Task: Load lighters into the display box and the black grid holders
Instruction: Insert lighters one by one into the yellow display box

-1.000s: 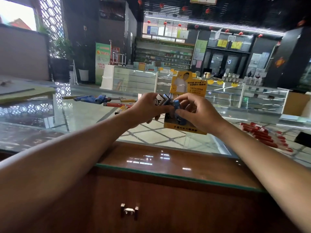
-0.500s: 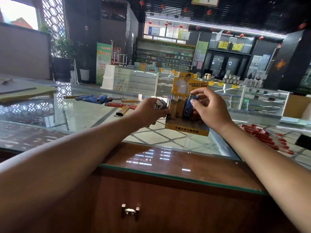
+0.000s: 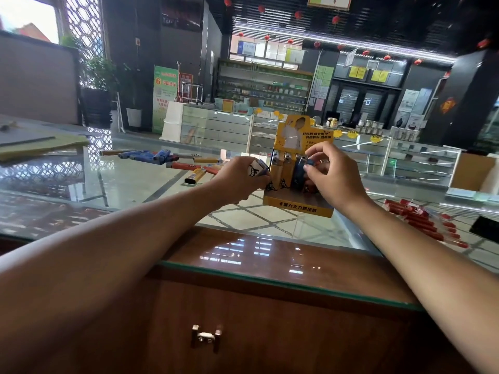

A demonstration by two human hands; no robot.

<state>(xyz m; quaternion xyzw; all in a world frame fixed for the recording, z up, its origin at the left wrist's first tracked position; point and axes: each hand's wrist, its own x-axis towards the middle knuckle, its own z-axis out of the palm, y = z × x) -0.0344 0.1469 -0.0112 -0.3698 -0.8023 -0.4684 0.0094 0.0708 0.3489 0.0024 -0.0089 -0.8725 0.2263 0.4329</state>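
Yellow display box (image 3: 297, 205), on the table (image 3: 121, 184): partly filled. My right hand (image 3: 332, 179) pinches a blue lighter (image 3: 299, 171) into it; my left hand (image 3: 240, 179) grips spare lighters (image 3: 258, 168). Outstanding: loose lighters (image 3: 162, 156), red lighters (image 3: 415, 214), not yet loaded.

display box (image 3: 297, 205): its right half is hidden behind the right hand (image 3: 334, 179), so the slots there cannot be counted.
blue lighter (image 3: 298, 172): at the display box's upper row, pinched by the right hand; its lower end is lost among the boxed lighters.
clutched lighters (image 3: 258, 168): just left of the display box, mostly covered by the left hand (image 3: 239, 180); number unclear.
red lighters (image 3: 421, 217): right of the display box, blurred, count unclear.
dark object (image 3: 486, 228): far right of the display box, cut off by the picture's edge, unidentifiable.
loose lighters (image 3: 162, 157): left of the display box, prints too small to read.
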